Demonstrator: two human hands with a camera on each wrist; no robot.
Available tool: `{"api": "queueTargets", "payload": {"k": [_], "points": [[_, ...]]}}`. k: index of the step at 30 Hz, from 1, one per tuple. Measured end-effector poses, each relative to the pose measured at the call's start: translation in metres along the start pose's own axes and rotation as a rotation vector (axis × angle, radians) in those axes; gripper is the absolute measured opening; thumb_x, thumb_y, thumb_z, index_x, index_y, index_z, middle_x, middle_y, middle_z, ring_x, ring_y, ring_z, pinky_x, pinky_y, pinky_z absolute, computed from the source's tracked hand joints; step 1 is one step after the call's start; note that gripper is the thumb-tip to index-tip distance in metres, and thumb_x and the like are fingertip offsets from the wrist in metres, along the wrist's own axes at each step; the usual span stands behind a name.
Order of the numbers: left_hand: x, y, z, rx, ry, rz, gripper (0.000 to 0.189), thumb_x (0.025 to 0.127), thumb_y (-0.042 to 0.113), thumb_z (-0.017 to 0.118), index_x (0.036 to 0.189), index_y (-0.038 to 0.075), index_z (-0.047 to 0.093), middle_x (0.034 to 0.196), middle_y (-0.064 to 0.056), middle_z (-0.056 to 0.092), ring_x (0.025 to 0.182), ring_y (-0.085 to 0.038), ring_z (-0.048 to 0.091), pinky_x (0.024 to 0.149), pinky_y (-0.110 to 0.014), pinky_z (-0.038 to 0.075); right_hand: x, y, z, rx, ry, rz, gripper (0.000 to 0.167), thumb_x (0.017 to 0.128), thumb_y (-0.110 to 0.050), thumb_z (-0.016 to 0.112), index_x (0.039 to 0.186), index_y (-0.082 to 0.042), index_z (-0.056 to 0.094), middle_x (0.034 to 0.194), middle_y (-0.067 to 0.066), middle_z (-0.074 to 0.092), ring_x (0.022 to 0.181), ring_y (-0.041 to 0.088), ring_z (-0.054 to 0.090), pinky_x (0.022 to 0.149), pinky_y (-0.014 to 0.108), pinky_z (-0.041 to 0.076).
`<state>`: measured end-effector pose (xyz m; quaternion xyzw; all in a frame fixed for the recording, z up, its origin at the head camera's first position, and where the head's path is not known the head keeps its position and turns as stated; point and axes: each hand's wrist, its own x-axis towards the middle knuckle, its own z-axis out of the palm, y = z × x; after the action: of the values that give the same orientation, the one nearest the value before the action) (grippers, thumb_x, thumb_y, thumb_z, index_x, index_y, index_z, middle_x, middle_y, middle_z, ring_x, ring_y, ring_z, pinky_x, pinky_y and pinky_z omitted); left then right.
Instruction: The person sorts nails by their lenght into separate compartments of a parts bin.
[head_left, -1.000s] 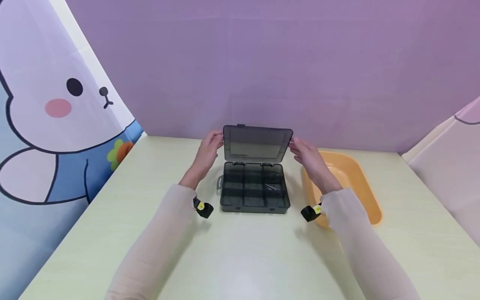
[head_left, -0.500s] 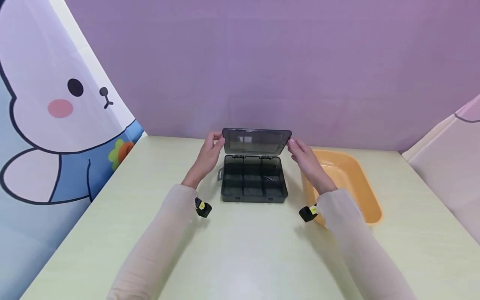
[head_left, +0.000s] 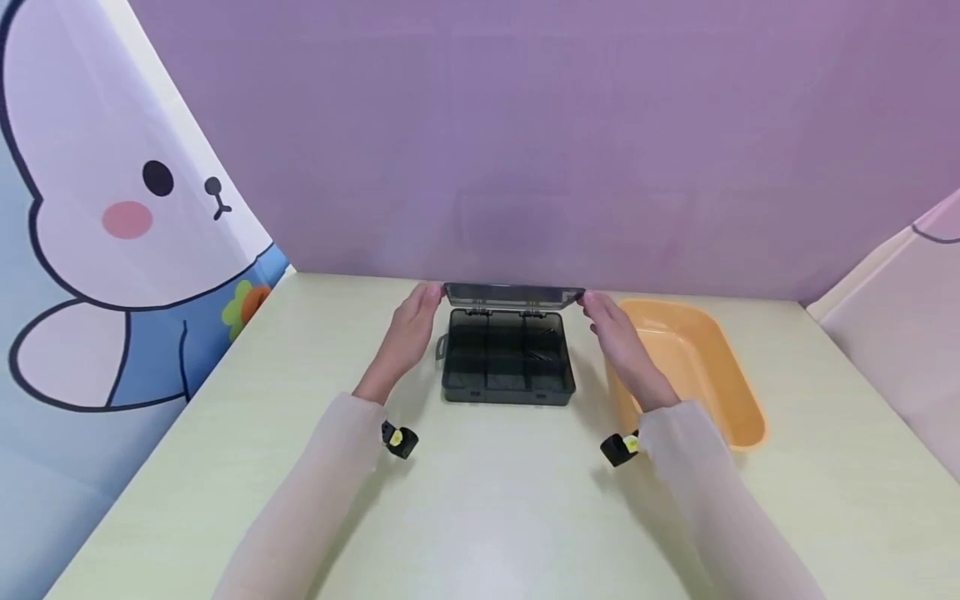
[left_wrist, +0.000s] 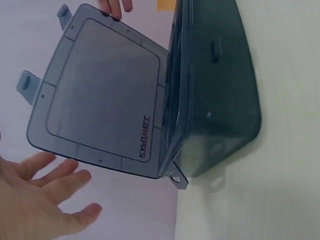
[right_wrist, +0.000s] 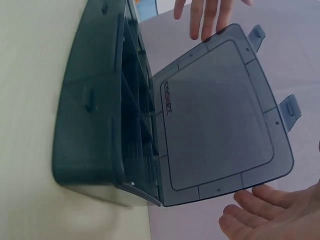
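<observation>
A dark translucent compartment box [head_left: 508, 367] stands on the table with its hinged lid [head_left: 514, 295] raised. From the head the lid looks almost edge-on. My left hand [head_left: 408, 327] is at the lid's left edge, fingers extended; in the left wrist view the fingertips [left_wrist: 70, 167] touch or nearly touch that edge. At the opposite edge is my right hand [head_left: 621, 340], its loosely extended fingers [right_wrist: 260, 200] against or just beneath the lid in the right wrist view. Two latches [right_wrist: 290, 111] project from the lid's free edge. Thin shiny items lie in a right-hand compartment.
A shallow orange tray [head_left: 705, 358] lies right of the box, partly under my right forearm. A purple backdrop [head_left: 525, 150] rises behind the pale table [head_left: 495, 500]. A cartoon-printed cloth [head_left: 112, 275] hangs at the left.
The lid has swung forward from a more upright stance, its top edge dropping in the head view, and both hands moved with it. The box shifted slightly away from me.
</observation>
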<state>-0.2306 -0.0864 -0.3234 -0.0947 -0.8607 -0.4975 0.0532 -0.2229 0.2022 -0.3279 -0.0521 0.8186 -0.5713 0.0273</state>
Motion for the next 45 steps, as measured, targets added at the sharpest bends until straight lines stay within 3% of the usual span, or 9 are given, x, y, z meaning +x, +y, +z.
{"api": "queueTargets", "payload": {"k": [7,13,19,27,30,33,34,38,45], "points": [[-0.024,0.002,-0.002,0.034,-0.039,-0.013,0.056,0.103,0.043,0.032,0.135,0.0,0.048,0.137,-0.02,0.051,0.13,-0.033,0.046,0.11,-0.047,0.036,-0.021,0.004,0.005,-0.053,-0.011,0.054,0.067,0.102,-0.049,0.031,0.148,0.0,0.028,0.151,0.021,0.032,0.138,0.039,0.031,0.115,0.052,0.024],[-0.036,-0.002,-0.004,0.059,-0.129,-0.01,0.063,0.102,0.046,0.036,0.145,0.0,0.037,0.147,-0.019,0.042,0.137,-0.033,0.038,0.113,-0.049,0.032,-0.029,0.006,0.01,-0.122,0.017,0.002,0.063,0.103,-0.042,0.032,0.144,0.006,0.032,0.148,0.025,0.035,0.139,0.039,0.031,0.116,0.05,0.024],[-0.041,-0.008,-0.002,0.106,-0.195,-0.045,0.068,0.099,0.049,0.041,0.149,0.004,0.031,0.153,-0.016,0.032,0.143,-0.032,0.025,0.116,-0.051,0.024,-0.029,0.016,0.016,-0.183,-0.004,-0.019,0.061,0.104,-0.038,0.033,0.143,0.008,0.032,0.147,0.027,0.037,0.137,0.04,0.033,0.115,0.05,0.025],[-0.039,-0.016,0.006,0.179,-0.221,-0.075,0.073,0.095,0.048,0.051,0.149,0.003,0.03,0.152,-0.015,0.034,0.142,-0.031,0.029,0.114,-0.05,0.028,-0.028,0.026,0.023,-0.191,-0.031,-0.016,0.061,0.104,-0.036,0.034,0.143,0.012,0.03,0.147,0.031,0.034,0.138,0.042,0.031,0.115,0.05,0.026],[-0.038,-0.018,0.008,0.201,-0.231,-0.105,0.076,0.093,0.046,0.056,0.149,0.003,0.027,0.106,-0.018,0.067,0.093,-0.028,0.064,0.101,-0.043,0.043,-0.028,0.029,0.024,-0.207,-0.044,-0.014,0.063,0.104,-0.038,0.033,0.144,0.011,0.029,0.147,0.03,0.033,0.138,0.041,0.031,0.114,0.051,0.027],[-0.038,-0.019,0.01,0.21,-0.243,-0.117,0.08,0.091,0.04,0.062,0.15,0.002,0.023,0.052,0.0,0.042,0.045,-0.015,0.034,0.065,-0.032,0.047,-0.028,0.032,0.024,-0.212,-0.052,0.005,0.066,0.103,-0.042,0.033,0.145,0.009,0.028,0.148,0.029,0.033,0.138,0.041,0.031,0.113,0.051,0.028],[-0.038,-0.02,0.011,0.211,-0.247,-0.12,0.081,0.09,0.038,0.063,0.15,0.002,0.023,0.048,0.005,0.028,0.042,-0.012,0.021,0.056,-0.028,0.04,-0.028,0.033,0.024,-0.212,-0.055,0.011,0.067,0.103,-0.043,0.033,0.145,0.009,0.028,0.148,0.029,0.034,0.138,0.041,0.032,0.113,0.051,0.029],[-0.038,-0.025,0.014,0.223,-0.251,-0.107,0.083,0.088,0.032,0.068,0.149,-0.002,0.023,0.047,0.008,0.024,0.041,-0.009,0.02,0.047,-0.026,0.033,-0.027,0.038,0.026,-0.216,-0.055,0.029,0.068,0.103,-0.045,0.034,0.145,0.008,0.029,0.147,0.029,0.034,0.138,0.041,0.032,0.113,0.051,0.029],[-0.04,-0.026,0.021,0.296,-0.236,-0.047,0.08,0.085,0.026,0.071,0.146,-0.007,0.029,0.048,0.004,0.038,0.053,-0.011,0.027,0.079,-0.035,0.042,-0.023,0.047,0.027,-0.225,-0.042,0.039,0.065,0.103,-0.042,0.035,0.143,0.009,0.032,0.146,0.029,0.036,0.137,0.041,0.034,0.113,0.051,0.029]]}}
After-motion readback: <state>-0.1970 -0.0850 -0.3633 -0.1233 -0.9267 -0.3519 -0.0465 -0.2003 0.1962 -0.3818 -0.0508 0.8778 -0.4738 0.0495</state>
